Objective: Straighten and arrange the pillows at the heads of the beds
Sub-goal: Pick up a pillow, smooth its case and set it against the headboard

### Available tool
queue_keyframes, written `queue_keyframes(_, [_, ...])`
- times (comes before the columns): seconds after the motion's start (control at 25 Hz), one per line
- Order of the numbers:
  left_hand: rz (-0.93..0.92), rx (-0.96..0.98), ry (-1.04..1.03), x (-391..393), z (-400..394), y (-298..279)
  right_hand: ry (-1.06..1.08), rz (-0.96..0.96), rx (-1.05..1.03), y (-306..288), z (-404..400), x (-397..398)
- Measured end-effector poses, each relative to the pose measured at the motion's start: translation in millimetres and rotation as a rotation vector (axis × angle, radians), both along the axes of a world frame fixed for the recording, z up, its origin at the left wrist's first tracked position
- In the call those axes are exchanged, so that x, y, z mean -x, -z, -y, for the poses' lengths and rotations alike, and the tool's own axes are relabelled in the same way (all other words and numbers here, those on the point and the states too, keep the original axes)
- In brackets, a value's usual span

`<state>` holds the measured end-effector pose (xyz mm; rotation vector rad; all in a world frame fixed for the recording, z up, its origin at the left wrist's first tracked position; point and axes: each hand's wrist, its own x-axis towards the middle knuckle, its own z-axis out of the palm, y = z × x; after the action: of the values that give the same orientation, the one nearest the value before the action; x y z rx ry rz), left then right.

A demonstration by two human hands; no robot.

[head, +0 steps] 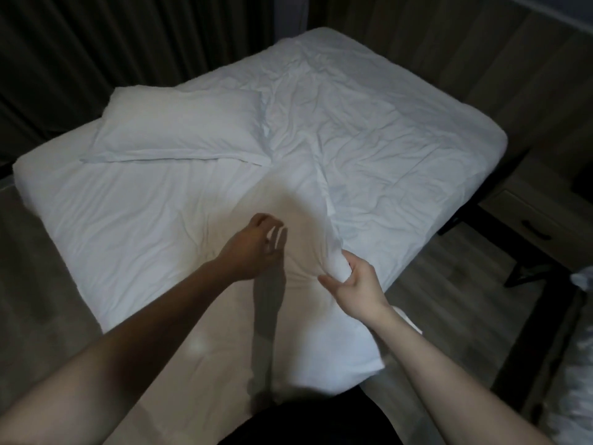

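Gripping a bunched fold of the near pillow (224, 316), the right hand (354, 285) is curled round it at the bed's (417, 130) near edge, left hand (256, 248) hovering loose-fingered above, second pillow (183, 126) far left.

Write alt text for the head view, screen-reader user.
The right hand grips a bunched corner of a white pillow held close in front of the person, while the left hand hovers beside it, fingers loosely curled around nothing. Beyond lies a bed with a wrinkled white sheet and a second pillow at its far left.
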<state>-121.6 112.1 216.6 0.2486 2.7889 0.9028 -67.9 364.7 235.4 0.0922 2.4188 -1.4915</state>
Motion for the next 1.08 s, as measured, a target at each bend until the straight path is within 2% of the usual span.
queue_keyframes(0.16, [-0.181,-0.038,0.121,34.8,-32.8,-46.9,-0.031,-0.169,-0.004,-32.4,-23.6,1.5])
queue_keyframes(0.32, [-0.304,0.071,0.304,49.1,-51.7,-45.0,-0.171,-0.242,-0.243,-27.2,-57.7,-19.2])
queue_keyframes(0.44, [-0.267,0.15,0.458,49.4,-68.6,-23.2,-0.27,-0.218,-0.397,-15.6,-77.4,-34.8])
queue_keyframes(0.52, [-0.099,0.246,0.506,48.5,-74.8,-8.1,-0.317,-0.206,-0.47,-11.0,-93.7,-39.4])
queue_keyframes(0.6, [0.08,0.379,0.483,46.6,-83.5,-2.9,-0.336,-0.204,-0.47,-6.6,-112.6,-41.4])
queue_keyframes(0.8, [0.043,0.563,0.344,75.8,-129.0,-10.5,-0.231,-0.144,-0.434,5.4,-177.3,-22.5])
queue_keyframes(0.96, [0.062,0.505,0.102,107.2,-179.5,-37.4,-0.185,-0.172,-0.359,7.3,-242.8,8.3])
queue_keyframes(1.08, [0.008,0.425,-0.008,124.1,-231.0,-50.2,-0.167,-0.188,-0.327,-2.9,-296.1,33.6])
